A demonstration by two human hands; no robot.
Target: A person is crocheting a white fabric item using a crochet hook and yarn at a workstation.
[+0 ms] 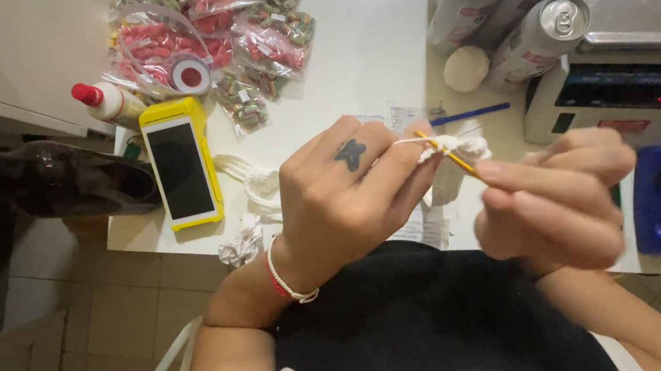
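Two hands: left (pixel 346 196) pinches white yarn (pixel 454 147); right (pixel 552 202) grips thin hook (pixel 451 155).

bright overhead light glares on the white counter (pixel 377 34); edges bend, floor dimmer

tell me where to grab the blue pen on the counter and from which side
Grip the blue pen around the middle of its thin barrel, coming from above with the fingers closing across it. It lies flat and almost level on the white counter. Its left end runs in behind the left hand and the white crochet, and cans stand close above, so straight down looks clearest.
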